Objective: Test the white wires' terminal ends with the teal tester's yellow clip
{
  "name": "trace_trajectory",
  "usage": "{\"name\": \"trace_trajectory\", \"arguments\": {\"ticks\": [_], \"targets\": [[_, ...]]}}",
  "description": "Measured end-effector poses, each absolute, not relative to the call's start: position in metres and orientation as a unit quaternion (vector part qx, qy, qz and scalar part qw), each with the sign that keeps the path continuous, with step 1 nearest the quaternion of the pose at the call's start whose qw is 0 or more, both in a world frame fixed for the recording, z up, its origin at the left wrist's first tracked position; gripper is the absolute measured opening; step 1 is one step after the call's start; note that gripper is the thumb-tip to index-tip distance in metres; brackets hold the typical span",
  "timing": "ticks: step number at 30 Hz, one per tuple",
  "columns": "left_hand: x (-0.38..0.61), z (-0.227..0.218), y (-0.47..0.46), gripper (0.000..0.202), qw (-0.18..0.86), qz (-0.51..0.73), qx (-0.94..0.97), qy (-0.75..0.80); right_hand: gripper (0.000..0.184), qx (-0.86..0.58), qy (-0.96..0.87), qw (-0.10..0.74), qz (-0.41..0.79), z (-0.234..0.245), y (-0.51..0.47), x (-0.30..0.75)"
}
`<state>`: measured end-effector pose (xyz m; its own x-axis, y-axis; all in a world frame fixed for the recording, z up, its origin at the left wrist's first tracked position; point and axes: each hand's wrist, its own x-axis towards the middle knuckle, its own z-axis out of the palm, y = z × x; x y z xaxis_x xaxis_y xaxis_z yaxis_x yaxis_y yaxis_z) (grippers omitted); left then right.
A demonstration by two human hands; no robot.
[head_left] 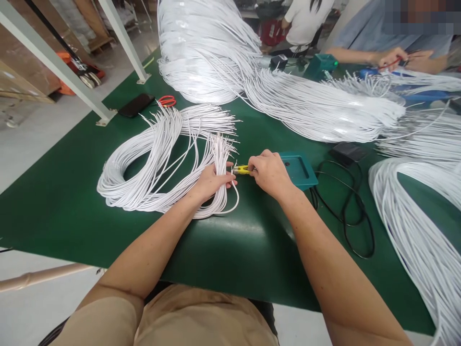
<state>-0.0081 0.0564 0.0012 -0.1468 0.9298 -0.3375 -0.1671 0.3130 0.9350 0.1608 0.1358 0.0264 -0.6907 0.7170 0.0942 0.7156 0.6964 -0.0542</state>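
Note:
My left hand (212,181) rests closed on a coiled bundle of white cables (151,163) on the green table (72,202), pinching one white cable end near its fingertips. Close to its right, my right hand (268,172) grips a small yellow-handled cutter (241,169), whose tip meets the cable end held by the left hand. The two hands are almost touching.
A teal box (300,169) with a black cord (345,211) sits right of my right hand. Large white cable piles (209,48) (324,110) (418,230) cover the far and right table. A black phone (136,105) and red scissors (167,100) lie far left. Another person's hands (392,57) work at the far right.

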Motion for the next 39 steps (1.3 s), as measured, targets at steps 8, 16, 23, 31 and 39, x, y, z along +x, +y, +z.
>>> {"name": "trace_trajectory", "arguments": {"ticks": [8, 16, 23, 31, 39], "targets": [[-0.010, -0.012, 0.064, 0.049, 0.511, 0.469, 0.381, 0.612, 0.018, -0.404, -0.913, 0.057, 0.013, 0.026, 0.139, 0.159], [-0.006, -0.013, 0.070, 0.046, 0.466, 0.432, 0.412, 0.653, 0.017, -0.412, -0.909, 0.056, 0.009, 0.025, 0.140, 0.159], [-0.007, -0.015, 0.071, 0.044, 0.467, 0.419, 0.431, 0.649, 0.013, -0.409, -0.907, 0.095, -0.005, 0.026, 0.131, 0.165], [-0.013, -0.006, 0.062, 0.049, 0.509, 0.430, 0.395, 0.633, 0.042, -0.554, -0.808, 0.171, -0.103, 0.004, 0.124, 0.182], [-0.017, 0.005, 0.046, 0.049, 0.541, 0.508, 0.374, 0.556, 0.031, -0.400, -0.849, 0.334, 0.091, 0.030, 0.089, 0.172]]}}
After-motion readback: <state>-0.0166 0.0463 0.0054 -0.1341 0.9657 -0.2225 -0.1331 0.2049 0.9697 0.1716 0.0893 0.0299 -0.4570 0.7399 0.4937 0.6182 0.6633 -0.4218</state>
